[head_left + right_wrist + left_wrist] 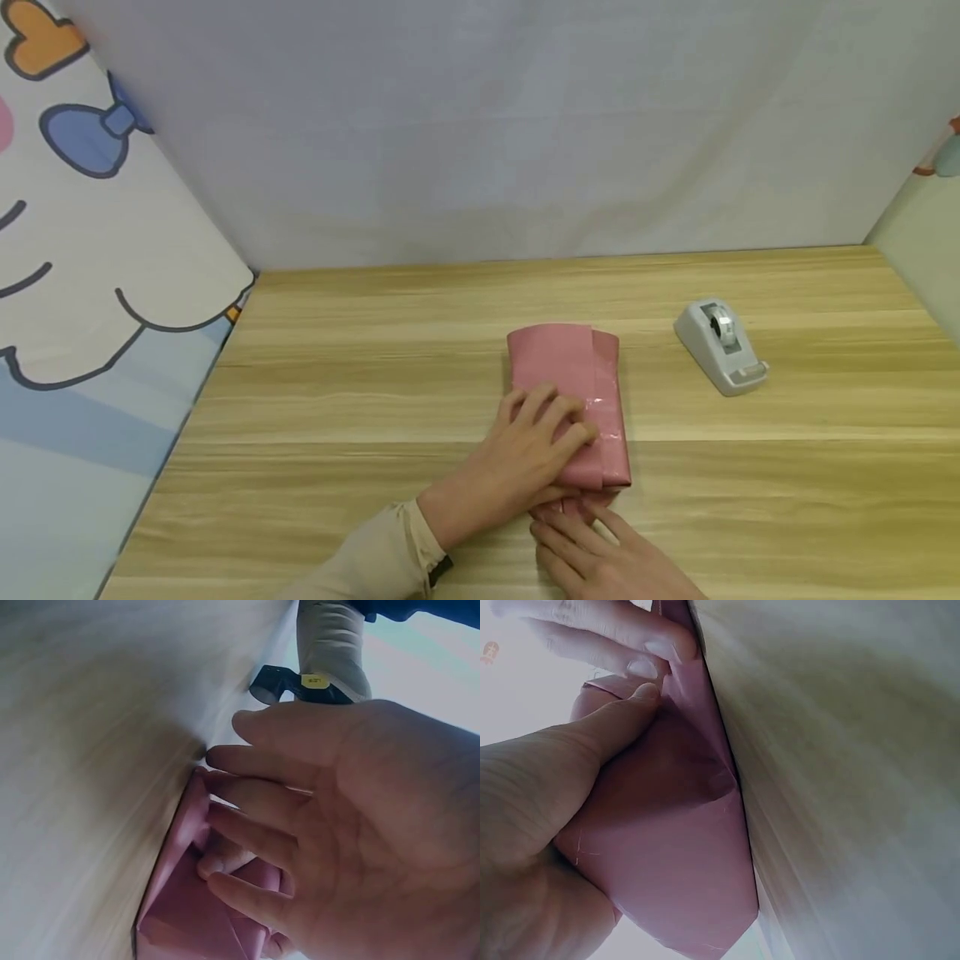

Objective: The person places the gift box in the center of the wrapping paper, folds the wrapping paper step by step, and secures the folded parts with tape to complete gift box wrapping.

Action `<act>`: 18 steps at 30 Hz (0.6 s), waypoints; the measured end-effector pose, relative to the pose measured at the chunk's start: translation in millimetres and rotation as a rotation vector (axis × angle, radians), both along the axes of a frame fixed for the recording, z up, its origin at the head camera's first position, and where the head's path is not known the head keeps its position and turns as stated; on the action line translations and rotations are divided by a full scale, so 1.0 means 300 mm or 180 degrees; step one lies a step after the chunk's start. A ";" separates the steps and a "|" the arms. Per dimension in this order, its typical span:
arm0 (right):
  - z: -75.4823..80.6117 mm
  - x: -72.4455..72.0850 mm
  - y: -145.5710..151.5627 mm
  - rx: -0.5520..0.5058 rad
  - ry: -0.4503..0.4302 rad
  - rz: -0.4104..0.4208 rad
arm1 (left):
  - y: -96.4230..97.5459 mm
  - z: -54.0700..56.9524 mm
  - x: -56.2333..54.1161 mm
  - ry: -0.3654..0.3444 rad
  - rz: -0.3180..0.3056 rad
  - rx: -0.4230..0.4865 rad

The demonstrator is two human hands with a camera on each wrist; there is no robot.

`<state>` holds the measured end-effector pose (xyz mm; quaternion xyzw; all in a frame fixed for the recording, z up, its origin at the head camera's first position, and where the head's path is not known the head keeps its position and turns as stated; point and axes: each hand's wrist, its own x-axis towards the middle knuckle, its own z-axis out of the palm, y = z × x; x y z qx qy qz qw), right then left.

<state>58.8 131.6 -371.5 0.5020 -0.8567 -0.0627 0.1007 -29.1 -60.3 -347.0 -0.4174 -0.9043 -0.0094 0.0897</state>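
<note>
A pink paper-wrapped package (558,358) lies on the table, with shiny clear tape along the seam on its top. My left hand (517,458) holds it from above, fingers bent on the top face and thumb over the near end. In the left wrist view, that thumb (619,724) presses on the folded end paper (667,855). At the same near end, my right hand (607,558) touches the paper flap with fairly straight fingers. The right wrist view shows its fingers (255,832) spread beside the folded end. Part of the flap is hidden under both hands.
A grey tape dispenser (720,346) with a roll of clear tape stands on the wooden table (360,358), right of the package. Behind the table hangs a pale cloth (525,150). A cartoon-printed panel (150,233) is on the left.
</note>
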 end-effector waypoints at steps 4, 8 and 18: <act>0.004 -0.001 0.003 0.0012 -0.0113 -0.0014 | -0.004 -0.001 -0.005 -0.0061 -0.0037 0.0000; 0.002 -0.008 0.001 -0.0025 -0.0180 0.0036 | -0.013 0.003 -0.011 -0.0157 -0.0084 0.0005; -0.045 -0.011 0.000 -0.0334 -0.0886 0.0158 | -0.014 0.000 -0.012 -0.0052 -0.0124 -0.0061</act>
